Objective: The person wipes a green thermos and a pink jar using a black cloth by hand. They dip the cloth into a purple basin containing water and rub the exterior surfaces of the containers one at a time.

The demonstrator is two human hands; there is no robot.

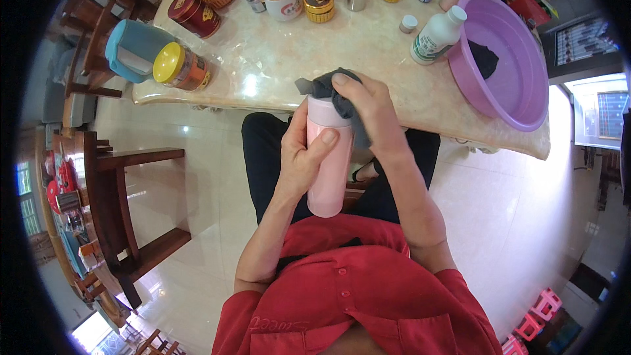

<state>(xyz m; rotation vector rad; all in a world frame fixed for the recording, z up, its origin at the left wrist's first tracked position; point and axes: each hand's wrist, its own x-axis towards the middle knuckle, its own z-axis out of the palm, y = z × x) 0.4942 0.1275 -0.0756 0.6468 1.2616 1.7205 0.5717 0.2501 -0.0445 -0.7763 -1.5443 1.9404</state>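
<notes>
A pink cylindrical bottle (329, 172) is held over my lap, tilted, its paler upper end towards the table. My left hand (308, 145) wraps around its upper part, thumb across the front. Over the top end lies a dark grey cloth (329, 85), gripped by my right hand (367, 103) with the thumb pressing on it. Part of the cloth hangs down the bottle's right side. The very top of the bottle is hidden beneath the cloth.
The marble-look table (305, 59) bears a purple basin (517, 54) with a dark cloth (483, 59) inside, a white bottle (438, 34), a small white cap (408, 23), a yellow-lidded jar (180, 66) and a blue container (130, 49). A wooden chair (111, 207) stands left.
</notes>
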